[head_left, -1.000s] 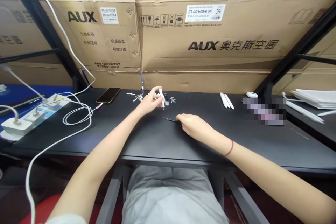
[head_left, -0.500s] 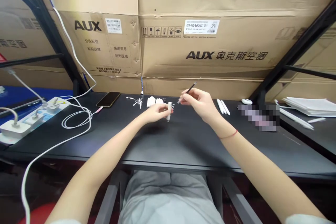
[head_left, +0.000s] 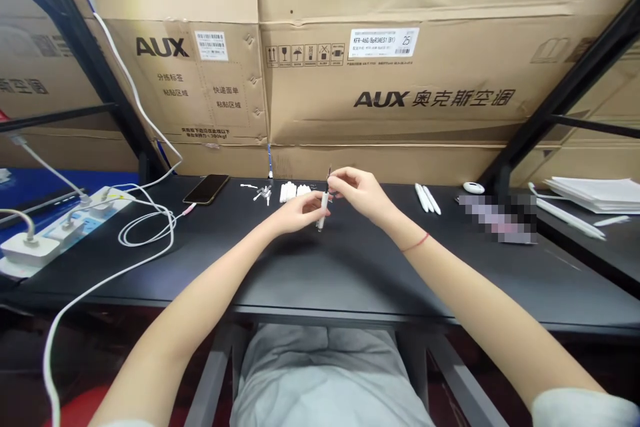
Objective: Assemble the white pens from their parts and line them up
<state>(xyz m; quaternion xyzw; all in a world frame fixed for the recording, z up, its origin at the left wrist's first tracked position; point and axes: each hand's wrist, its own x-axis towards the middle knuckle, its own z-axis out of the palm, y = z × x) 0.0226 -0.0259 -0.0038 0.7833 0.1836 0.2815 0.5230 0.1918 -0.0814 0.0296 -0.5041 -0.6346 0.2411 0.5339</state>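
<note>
My left hand (head_left: 306, 212) is closed around a white pen barrel (head_left: 323, 208), held upright just above the black table. A thin dark rod (head_left: 329, 172), like a pen's inner core, is pinched in the fingertips of my right hand (head_left: 357, 192). Its lower end meets the top of the barrel; whether it is inside is hidden by the fingers. Behind my left hand lie a cluster of white blocks or short tubes (head_left: 289, 192) and several small white and clear parts (head_left: 263, 194). White pens (head_left: 428, 199) lie right of my right hand.
A phone (head_left: 207, 189) with a coiled white cable (head_left: 145, 230) and a power strip (head_left: 60, 230) are at left. At right are a white oval object (head_left: 473, 187), a blurred-out item (head_left: 500, 219) and stacked white sheets (head_left: 590, 193). Cardboard (head_left: 320, 113) walls the back.
My right hand has moved left and slightly down, bringing the dark rod from a slanted position beside the barrel to upright at its top end. My left hand has stayed nearly still.
</note>
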